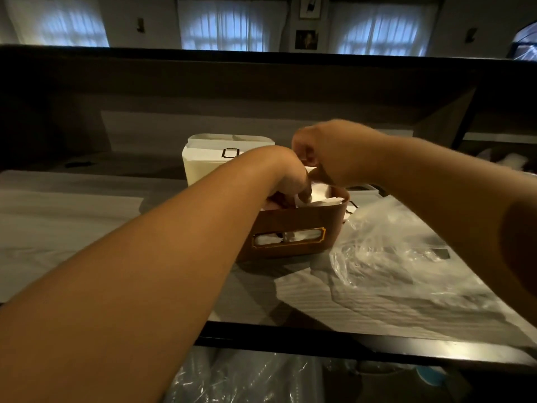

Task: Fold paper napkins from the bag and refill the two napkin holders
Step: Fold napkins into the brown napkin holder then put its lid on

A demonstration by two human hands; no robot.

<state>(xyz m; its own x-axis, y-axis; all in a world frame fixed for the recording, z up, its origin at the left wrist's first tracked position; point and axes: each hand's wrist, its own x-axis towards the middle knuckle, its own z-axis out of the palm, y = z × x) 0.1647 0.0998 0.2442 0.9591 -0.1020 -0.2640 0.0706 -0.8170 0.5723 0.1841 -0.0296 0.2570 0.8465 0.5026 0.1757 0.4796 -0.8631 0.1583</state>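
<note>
Head view, dim room. Table [87, 228] runs left to right, its dark front edge crossing low in the frame under the left forearm. Left half of the tabletop is open surface; the right half is taken by a crumpled clear plastic bag [406, 251] lying just beside the brown napkin holder [293, 228]. A dark raised ledge closes off the far side of the table, close behind the holders.

Brown holder stands near table centre, rounded corners, a framed slot in its near face with white paper visible through it. White napkins [322, 196] stick up above its rim, edges uneven. White napkin holder [209, 161] stands just behind and left of the brown one, a small dark-framed slot on its face; whether the two touch, cannot tell.

Left hand [287, 184] reaches down into the brown holder's open top, fingers curled onto the napkins, fingertips hidden among the paper. Right hand [322, 152] hovers above the holder's far side, fingers curled in a loose fist, pinching a white napkin edge from above.

More clear plastic lies below the table edge, bottom of frame.
</note>
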